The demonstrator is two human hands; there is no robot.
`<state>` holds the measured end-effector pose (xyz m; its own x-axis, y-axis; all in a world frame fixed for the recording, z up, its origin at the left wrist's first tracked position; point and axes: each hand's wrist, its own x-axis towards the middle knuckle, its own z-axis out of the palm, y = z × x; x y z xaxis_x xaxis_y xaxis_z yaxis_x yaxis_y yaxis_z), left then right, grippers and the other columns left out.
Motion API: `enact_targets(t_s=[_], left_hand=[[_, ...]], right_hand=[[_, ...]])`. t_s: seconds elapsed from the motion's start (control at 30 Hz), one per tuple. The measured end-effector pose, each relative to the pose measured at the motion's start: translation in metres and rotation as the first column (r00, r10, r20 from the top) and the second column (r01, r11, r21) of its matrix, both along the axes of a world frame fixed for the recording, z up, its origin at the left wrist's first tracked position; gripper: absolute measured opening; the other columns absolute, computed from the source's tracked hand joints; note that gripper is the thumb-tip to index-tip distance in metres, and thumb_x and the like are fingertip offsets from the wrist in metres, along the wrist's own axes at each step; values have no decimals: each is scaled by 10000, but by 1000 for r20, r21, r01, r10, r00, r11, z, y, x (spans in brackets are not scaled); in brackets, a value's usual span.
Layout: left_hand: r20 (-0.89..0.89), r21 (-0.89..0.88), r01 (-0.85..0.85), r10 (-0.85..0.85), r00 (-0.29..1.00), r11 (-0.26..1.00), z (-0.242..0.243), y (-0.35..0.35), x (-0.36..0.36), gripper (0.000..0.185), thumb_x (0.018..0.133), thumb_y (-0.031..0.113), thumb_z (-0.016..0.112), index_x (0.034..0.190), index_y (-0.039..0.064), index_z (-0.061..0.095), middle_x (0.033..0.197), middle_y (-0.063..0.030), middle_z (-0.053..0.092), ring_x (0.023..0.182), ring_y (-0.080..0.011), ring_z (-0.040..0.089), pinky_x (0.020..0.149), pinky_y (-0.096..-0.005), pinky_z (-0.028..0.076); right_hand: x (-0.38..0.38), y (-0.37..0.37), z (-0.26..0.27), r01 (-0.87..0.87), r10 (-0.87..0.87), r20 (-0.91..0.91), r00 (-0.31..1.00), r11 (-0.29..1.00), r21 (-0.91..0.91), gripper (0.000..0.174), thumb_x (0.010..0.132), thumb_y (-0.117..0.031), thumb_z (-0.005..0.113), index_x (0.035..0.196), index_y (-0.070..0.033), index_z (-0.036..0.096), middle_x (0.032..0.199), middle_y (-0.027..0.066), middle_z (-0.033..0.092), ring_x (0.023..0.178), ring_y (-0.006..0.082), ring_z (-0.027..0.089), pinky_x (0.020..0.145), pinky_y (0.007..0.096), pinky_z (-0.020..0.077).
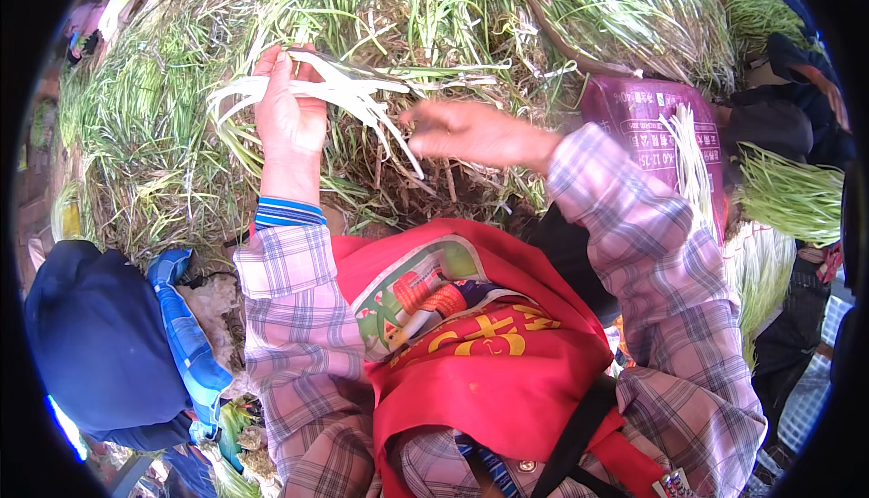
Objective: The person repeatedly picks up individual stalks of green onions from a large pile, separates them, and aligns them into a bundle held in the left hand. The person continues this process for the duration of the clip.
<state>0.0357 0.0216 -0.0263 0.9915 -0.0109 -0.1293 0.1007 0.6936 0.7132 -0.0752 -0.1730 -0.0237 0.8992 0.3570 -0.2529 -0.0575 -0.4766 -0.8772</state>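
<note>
My left hand (292,107) is raised over a wide heap of long green leafy stalks (434,16), its palm towards me. Between its thumb and fingers it grips several pale stalks (353,94), whose white ends point right and whose leaves hang down to the left. Just right of those white ends is my right hand (475,132), blurred, with its fingers partly spread; nothing shows in it. A small bunch of white stalks (689,152) lies on a purple printed sack (652,104) beyond my right forearm.
A brown stick (570,50) lies on the heap. At the right are a green bunch (791,192), a pale bunch (760,264) and a person's dark sleeve (774,121). Dark blue cloth (102,342) and a blue checked cloth (187,335) are at the lower left. A red apron (489,389) covers my lap.
</note>
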Motion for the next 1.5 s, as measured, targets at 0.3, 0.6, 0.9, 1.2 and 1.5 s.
enact_targets(t_s=[0.3, 0.6, 0.9, 1.2, 1.5], left_hand=[[-144, 610, 329, -307, 941, 721, 23, 35, -8, 371, 850, 225, 508, 1196, 102, 450, 1092, -129, 533, 890, -196, 549, 740, -305, 468], [-44, 712, 385, -510, 859, 587, 39, 16, -40, 413, 867, 291, 472, 1217, 73, 447, 1053, -149, 571, 1008, -214, 528, 898, -315, 378], [-87, -49, 510, -512, 855, 859, 44, -17, -59, 271, 897, 242, 426, 1101, 65, 437, 638, 16, 420, 608, -97, 463, 569, -243, 427], [116, -283, 881, -898, 423, 379, 90, 2, -146, 249, 893, 274, 424, 1006, 57, 381, 452, 55, 291, 338, -44, 266, 306, -208, 227], [507, -292, 607, -419, 754, 739, 185, 137, -90, 47, 865, 124, 446, 850, 89, 419, 440, 2, 392, 301, -63, 343, 255, -210, 289]], right_hand=[[17, -52, 19, 361, -376, -46, 926, 840, 405, 200, 848, -226, 441, 847, -43, 522, 768, 32, 537, 687, 116, 524, 647, 237, 465], [8, -31, 24, 240, -298, 176, 938, 927, 290, 149, 854, -204, 463, 841, -63, 510, 647, 21, 524, 591, 106, 503, 569, 247, 429], [4, 4, 6, -136, 110, 145, 983, 974, 184, 470, 867, -440, 394, 1014, -22, 550, 871, 154, 596, 815, 253, 579, 749, 335, 443], [59, 7, 9, -23, 294, 642, 708, 918, -396, 379, 787, -248, 526, 1133, -98, 485, 1053, 115, 536, 1017, 263, 497, 909, 362, 385], [46, -145, -52, 57, -13, 74, 997, 768, -638, 322, 835, -170, 461, 1131, -51, 501, 1110, 118, 529, 1032, 232, 502, 923, 350, 378]])
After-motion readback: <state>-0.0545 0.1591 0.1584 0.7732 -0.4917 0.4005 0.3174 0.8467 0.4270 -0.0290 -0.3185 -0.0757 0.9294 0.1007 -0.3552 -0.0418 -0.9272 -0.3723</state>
